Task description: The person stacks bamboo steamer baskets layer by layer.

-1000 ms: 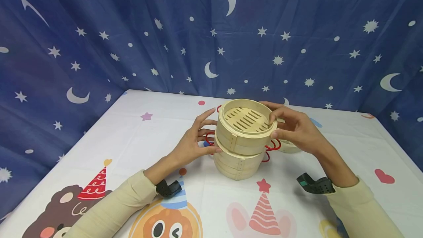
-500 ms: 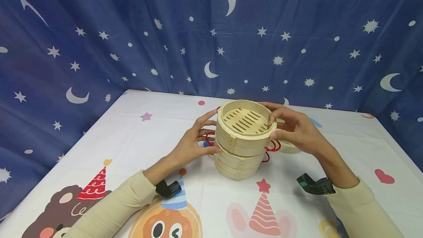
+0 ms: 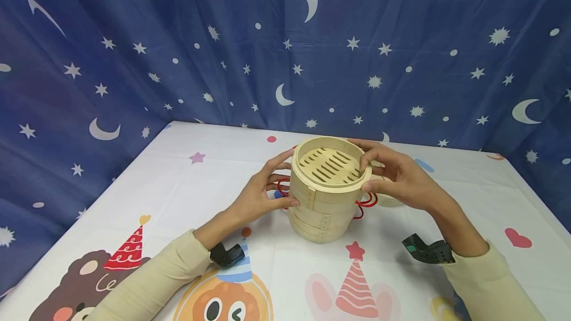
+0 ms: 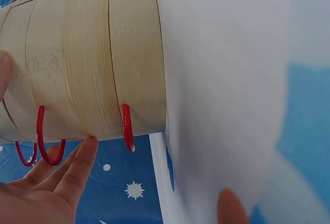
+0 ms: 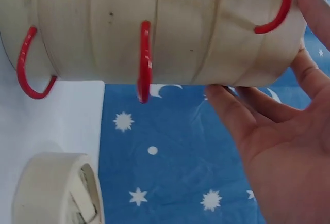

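Two bamboo steamer baskets stand stacked on the table in the head view. The upper basket (image 3: pixel 332 201) shows a slatted floor inside and sits level on the lower basket (image 3: pixel 312 226). Red handles (image 3: pixel 368 201) stick out from their sides. My right hand (image 3: pixel 399 177) pinches the upper basket's rim, a finger inside and the thumb outside. From the left, my left hand (image 3: pixel 254 196) holds the stack, thumb at the front near the joint. In the left wrist view its fingers (image 4: pixel 75 175) touch the bamboo wall. The right wrist view shows other right-hand fingers (image 5: pixel 232 113) against the far side.
Behind the stack to the right lies another round bamboo piece (image 3: pixel 389 202), mostly hidden by the right hand; the right wrist view shows this bamboo piece (image 5: pixel 41 193) more fully. A white printed cloth (image 3: pixel 214 172) covers the table, with a blue starry curtain (image 3: pixel 250 63) behind.
The upper basket has come down slightly and shifted a little left; the gap between the two baskets has closed. My right hand has moved with it, while the left hand keeps its place.
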Demonstrator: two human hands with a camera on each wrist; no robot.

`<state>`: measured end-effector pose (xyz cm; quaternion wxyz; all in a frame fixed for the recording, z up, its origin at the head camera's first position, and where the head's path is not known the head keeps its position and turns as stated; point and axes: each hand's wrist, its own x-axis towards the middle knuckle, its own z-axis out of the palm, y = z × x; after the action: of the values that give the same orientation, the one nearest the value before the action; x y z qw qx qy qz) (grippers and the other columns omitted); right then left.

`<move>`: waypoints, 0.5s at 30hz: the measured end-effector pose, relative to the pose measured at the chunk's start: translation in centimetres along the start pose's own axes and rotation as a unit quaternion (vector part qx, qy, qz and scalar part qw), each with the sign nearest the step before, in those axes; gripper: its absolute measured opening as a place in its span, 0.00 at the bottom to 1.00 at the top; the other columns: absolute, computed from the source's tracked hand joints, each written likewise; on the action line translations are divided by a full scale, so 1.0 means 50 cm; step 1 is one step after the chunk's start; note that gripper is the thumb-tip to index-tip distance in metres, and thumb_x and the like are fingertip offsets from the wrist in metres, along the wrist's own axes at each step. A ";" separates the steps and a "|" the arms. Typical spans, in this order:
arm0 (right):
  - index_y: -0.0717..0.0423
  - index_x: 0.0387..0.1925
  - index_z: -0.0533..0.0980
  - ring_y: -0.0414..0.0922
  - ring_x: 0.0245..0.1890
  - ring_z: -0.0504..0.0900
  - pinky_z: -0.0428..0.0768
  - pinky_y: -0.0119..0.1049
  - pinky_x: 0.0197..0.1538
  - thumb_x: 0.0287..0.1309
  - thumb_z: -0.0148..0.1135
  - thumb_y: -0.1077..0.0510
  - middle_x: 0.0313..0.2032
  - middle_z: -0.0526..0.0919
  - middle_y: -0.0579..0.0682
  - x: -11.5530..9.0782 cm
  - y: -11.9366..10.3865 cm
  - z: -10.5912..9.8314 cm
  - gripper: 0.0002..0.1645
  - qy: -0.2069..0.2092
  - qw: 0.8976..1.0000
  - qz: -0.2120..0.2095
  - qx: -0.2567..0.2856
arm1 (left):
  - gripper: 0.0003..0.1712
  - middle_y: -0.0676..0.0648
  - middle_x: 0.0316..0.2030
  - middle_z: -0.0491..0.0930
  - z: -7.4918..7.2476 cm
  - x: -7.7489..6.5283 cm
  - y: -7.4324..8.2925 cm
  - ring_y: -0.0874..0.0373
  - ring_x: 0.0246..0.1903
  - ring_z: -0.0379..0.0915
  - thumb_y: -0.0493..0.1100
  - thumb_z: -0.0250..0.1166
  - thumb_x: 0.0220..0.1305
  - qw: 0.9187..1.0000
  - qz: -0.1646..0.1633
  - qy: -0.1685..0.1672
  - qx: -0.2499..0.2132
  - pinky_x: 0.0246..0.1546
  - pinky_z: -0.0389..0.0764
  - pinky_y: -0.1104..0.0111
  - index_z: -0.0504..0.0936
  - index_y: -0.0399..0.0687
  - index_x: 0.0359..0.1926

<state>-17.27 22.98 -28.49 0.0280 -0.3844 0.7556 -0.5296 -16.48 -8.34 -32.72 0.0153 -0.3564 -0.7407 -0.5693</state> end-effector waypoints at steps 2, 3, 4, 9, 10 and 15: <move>0.56 0.39 0.71 0.51 0.68 0.58 0.74 0.35 0.59 0.52 0.66 0.73 0.69 0.58 0.56 -0.002 -0.004 0.000 0.17 -0.005 1.000 0.015 -0.023 | 0.53 0.36 0.59 0.66 0.000 0.000 -0.001 0.43 0.53 0.74 0.28 0.72 0.50 1.000 0.002 0.000 -0.001 0.52 0.77 0.53 0.53 0.45 0.72; 0.56 0.40 0.71 0.50 0.69 0.58 0.74 0.35 0.59 0.53 0.67 0.72 0.70 0.58 0.55 -0.002 -0.006 0.000 0.17 -0.008 0.999 0.022 -0.034 | 0.53 0.36 0.59 0.66 0.000 0.001 -0.001 0.44 0.53 0.74 0.28 0.72 0.50 1.000 0.004 -0.001 -0.002 0.52 0.77 0.53 0.53 0.45 0.72; 0.55 0.40 0.70 0.50 0.69 0.58 0.74 0.36 0.59 0.53 0.67 0.70 0.70 0.57 0.53 -0.003 -0.009 0.000 0.17 -0.011 0.998 0.030 -0.046 | 0.53 0.36 0.59 0.66 0.001 0.001 -0.001 0.44 0.53 0.74 0.28 0.72 0.50 1.000 0.005 -0.001 -0.002 0.52 0.77 0.53 0.53 0.45 0.72; 0.54 0.43 0.67 0.51 0.69 0.56 0.72 0.49 0.60 0.45 0.75 0.65 0.71 0.53 0.50 -0.003 -0.020 0.006 0.27 -0.029 0.995 0.049 -0.084 | 0.52 0.36 0.59 0.66 0.001 0.001 -0.002 0.43 0.53 0.74 0.28 0.73 0.50 1.000 0.001 0.000 -0.001 0.52 0.77 0.51 0.54 0.46 0.72; 0.54 0.44 0.66 0.52 0.69 0.55 0.72 0.52 0.60 0.43 0.77 0.64 0.72 0.52 0.50 -0.003 -0.021 0.008 0.30 -0.034 0.994 0.048 -0.092 | 0.52 0.36 0.59 0.66 0.001 0.001 -0.002 0.43 0.53 0.74 0.28 0.73 0.50 1.000 0.000 0.001 0.000 0.52 0.77 0.50 0.54 0.46 0.72; 0.55 0.44 0.63 0.54 0.70 0.54 0.70 0.51 0.60 0.36 0.81 0.59 0.72 0.48 0.53 -0.002 -0.022 0.016 0.38 -0.048 0.991 0.025 -0.124 | 0.51 0.35 0.59 0.67 0.000 0.000 0.001 0.42 0.52 0.74 0.28 0.73 0.49 1.000 0.003 0.004 0.000 0.52 0.76 0.49 0.55 0.45 0.70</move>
<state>-16.23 22.23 -27.97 0.0297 -0.3906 0.8226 -0.4122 -16.46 -8.31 -32.70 0.0198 -0.3563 -0.7396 -0.5707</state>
